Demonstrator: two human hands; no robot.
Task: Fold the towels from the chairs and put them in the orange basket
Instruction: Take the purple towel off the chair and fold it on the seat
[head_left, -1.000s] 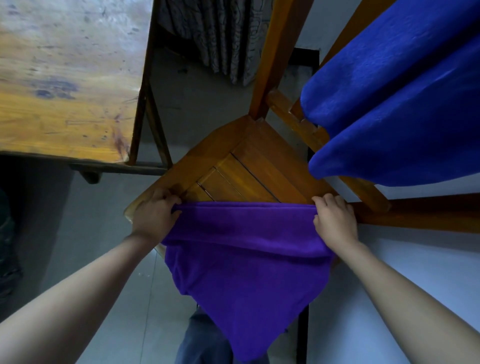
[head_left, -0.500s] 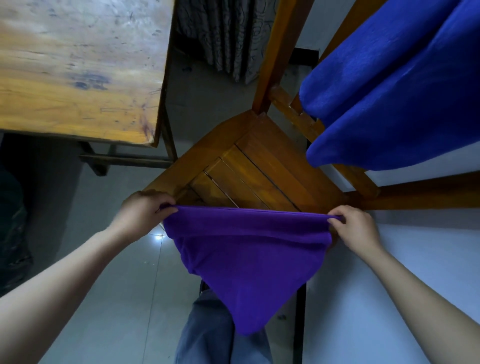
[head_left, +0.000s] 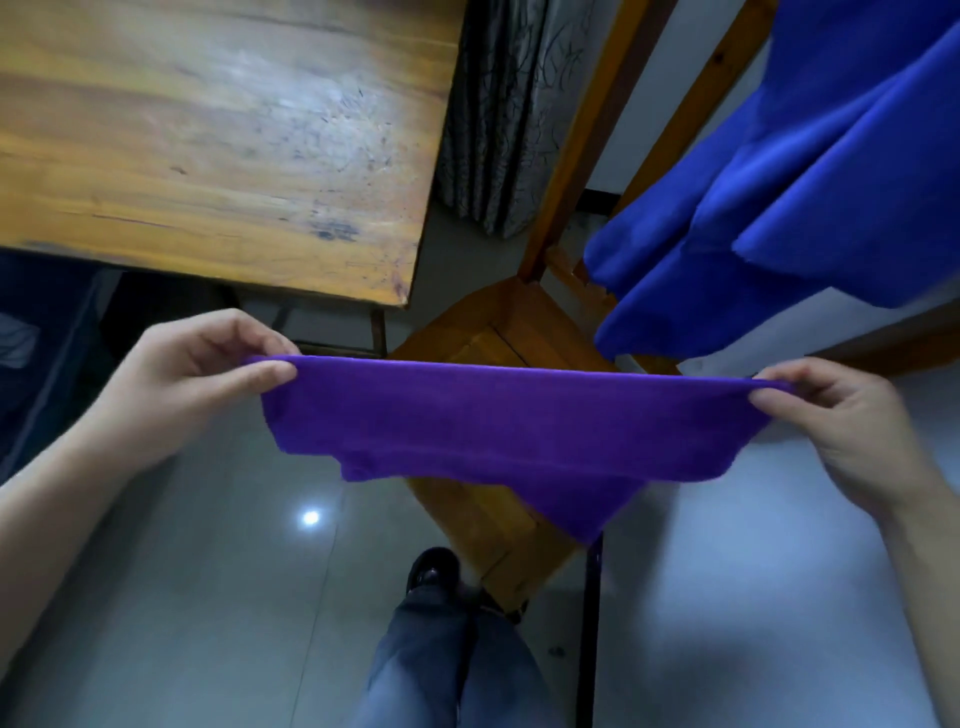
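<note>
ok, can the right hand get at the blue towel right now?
Probably not yet: the right hand pinches the purple towel. The blue towel hangs close by, with nothing between them.

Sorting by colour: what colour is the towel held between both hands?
A purple cloth towel, best in the head view.

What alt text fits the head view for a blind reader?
A person's left hand and right hand pinch the top corners of a purple towel, holding it stretched above a wooden chair. A blue towel hangs over the chair's back; a table stands upper left.
</note>
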